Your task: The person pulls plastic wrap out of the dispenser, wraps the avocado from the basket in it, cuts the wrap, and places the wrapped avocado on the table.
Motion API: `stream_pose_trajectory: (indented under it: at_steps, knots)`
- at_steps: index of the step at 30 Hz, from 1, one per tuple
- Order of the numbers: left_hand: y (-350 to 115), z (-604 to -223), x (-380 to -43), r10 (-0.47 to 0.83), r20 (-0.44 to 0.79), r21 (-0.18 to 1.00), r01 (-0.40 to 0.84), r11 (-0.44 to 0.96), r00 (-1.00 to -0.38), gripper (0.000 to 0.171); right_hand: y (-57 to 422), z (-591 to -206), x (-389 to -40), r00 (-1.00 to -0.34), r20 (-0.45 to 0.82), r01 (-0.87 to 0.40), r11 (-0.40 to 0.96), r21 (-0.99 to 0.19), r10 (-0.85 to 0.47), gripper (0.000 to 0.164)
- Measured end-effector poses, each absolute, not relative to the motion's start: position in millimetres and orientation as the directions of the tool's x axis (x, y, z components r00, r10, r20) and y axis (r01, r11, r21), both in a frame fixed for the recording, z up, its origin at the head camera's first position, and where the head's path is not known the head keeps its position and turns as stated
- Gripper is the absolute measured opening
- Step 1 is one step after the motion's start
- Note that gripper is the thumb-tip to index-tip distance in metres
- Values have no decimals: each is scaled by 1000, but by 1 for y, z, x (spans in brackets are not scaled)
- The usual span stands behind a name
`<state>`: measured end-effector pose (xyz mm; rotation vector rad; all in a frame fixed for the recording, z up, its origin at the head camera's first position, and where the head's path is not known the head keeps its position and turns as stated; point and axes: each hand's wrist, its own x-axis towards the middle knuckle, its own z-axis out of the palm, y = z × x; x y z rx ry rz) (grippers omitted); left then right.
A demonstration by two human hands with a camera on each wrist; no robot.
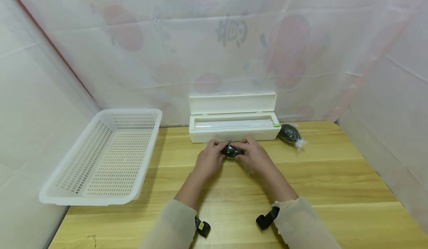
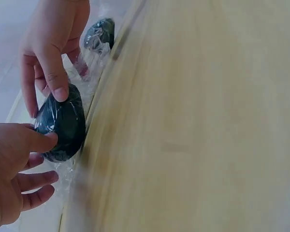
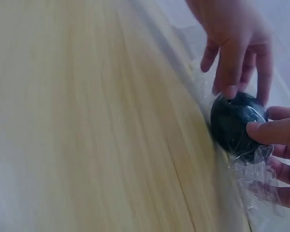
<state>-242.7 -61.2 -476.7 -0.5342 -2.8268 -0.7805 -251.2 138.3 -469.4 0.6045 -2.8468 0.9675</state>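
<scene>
A dark green, rounded avocado (image 1: 231, 151) with clear plastic film around it sits between my two hands. My left hand (image 1: 210, 159) holds one end, its thumb lying on the near face (image 2: 48, 137) and the other fingers partly behind. From the opposite end my right hand (image 1: 255, 155) grips it with thumb and fingers (image 3: 275, 130). Loose crinkled film (image 3: 256, 179) sticks out at the right-hand end, and more film (image 2: 64, 176) shows by the left fingers. Just behind the hands stands a white film dispenser box (image 1: 234, 134), lid raised, with a roll (image 1: 234, 124) inside.
A second dark, film-wrapped avocado (image 1: 290, 134) lies against the right end of the box, its film twisted at one end. At the left stands a white plastic basket (image 1: 143, 167) with slotted sides. A printed sheet (image 1: 214, 55) hangs behind the wooden table (image 1: 321, 189).
</scene>
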Motion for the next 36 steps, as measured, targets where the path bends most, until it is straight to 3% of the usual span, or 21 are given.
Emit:
stream_pose_trajectory:
  at_steps: [10, 17, 25, 27, 32, 36]
  knots:
    - [-62, -479, -233, 203, 207, 587, 288, 757, -957, 37, 136, -469, -238, -914, 188, -379, 591, -712, -359, 32]
    - [-60, -480, -231, 66, 207, 764, 203, 612, -976, 25, 136, -471, -235, -919, 188, -355, 521, -776, -345, 21]
    - [-59, -484, -235, 14, 199, 839, 178, 514, -980, 20, 136, -472, -235, -934, 163, -292, 417, -861, -318, 12]
    - [-59, -485, -235, 17, 196, 844, 177, 506, -981, 20, 138, -474, -236, -946, 140, -257, 410, -875, -293, 15]
    - [-59, -490, -235, 38, 199, 839, 191, 510, -979, 20, 137, -482, -236, -966, 49, -167, 467, -868, -256, 40]
    - [-58, -491, -236, 51, 204, 817, 199, 542, -978, 20, 137, -483, -234, -974, 8, -134, 550, -824, -226, 40]
